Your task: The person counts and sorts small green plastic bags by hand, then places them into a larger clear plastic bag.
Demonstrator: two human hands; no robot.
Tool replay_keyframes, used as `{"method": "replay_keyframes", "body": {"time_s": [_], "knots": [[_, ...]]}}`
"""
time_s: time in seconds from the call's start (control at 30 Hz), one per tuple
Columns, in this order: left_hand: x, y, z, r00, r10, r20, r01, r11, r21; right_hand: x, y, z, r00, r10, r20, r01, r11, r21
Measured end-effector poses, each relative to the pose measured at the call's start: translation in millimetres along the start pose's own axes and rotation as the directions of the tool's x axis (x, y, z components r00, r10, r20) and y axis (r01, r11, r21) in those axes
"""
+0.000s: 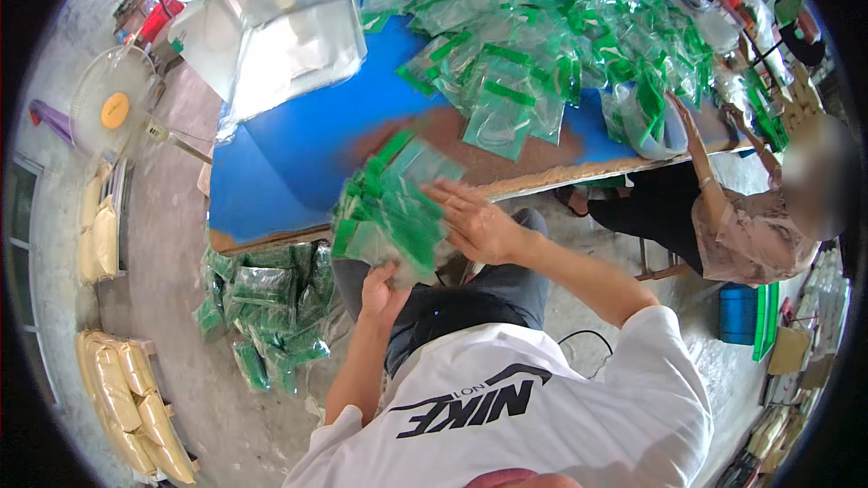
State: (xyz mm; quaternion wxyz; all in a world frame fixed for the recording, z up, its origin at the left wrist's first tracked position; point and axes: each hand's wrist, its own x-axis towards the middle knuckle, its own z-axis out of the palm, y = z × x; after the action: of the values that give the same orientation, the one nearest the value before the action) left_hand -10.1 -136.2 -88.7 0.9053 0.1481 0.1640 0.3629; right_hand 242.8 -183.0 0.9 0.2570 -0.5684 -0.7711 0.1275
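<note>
In front of me, at the near edge of the blue-topped table [280, 185], is a bunch of clear plastic packets with green strips [391, 203]. My left hand [383, 293] grips its lower end, thumb on top. Against its right side lies my right hand [481, 224], fingers stretched out and slightly apart. The bunch is a little blurred. A large heap of similar green and clear packets [515, 41] covers the far right part of the table, reaching close to the bunch.
Filled green packs [271, 298] are piled on the floor below the table's left end. A clear plastic box [312, 45] stands at the far left, near a fan [113, 108]. On the right sits another person [750, 226], arms at a clear bag [644, 117]. Brown wrapped bundles [127, 398] lie lower left.
</note>
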Motion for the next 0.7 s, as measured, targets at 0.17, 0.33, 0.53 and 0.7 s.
{"method": "replay_keyframes", "body": {"time_s": [0.17, 0.33, 0.53, 0.7], "knots": [[2.0, 5.0, 12.9, 0.998, 0.041, -0.049, -0.040, 0.999, 0.027, 13.2, 9.7, -20.4, 0.896, 0.174, -0.408, -0.248, 0.959, -0.136], [0.3, 3.1, 7.3, 0.999, 0.027, -0.024, -0.026, 0.999, 0.036, 0.1, 15.1, -6.0, 0.946, 0.066, -0.317, -0.147, 0.959, -0.240], [-2.4, 6.2, 14.0, 1.000, -0.003, -0.029, 0.004, 0.998, 0.057, 40.2, 40.5, -44.3, 0.929, 0.207, -0.306, -0.204, 0.978, 0.041], [-3.2, 3.5, 0.3, 0.999, -0.036, 0.010, 0.036, 0.999, -0.005, 30.6, 95.6, -46.5, 0.873, 0.232, -0.429, -0.436, 0.768, -0.470]]}}
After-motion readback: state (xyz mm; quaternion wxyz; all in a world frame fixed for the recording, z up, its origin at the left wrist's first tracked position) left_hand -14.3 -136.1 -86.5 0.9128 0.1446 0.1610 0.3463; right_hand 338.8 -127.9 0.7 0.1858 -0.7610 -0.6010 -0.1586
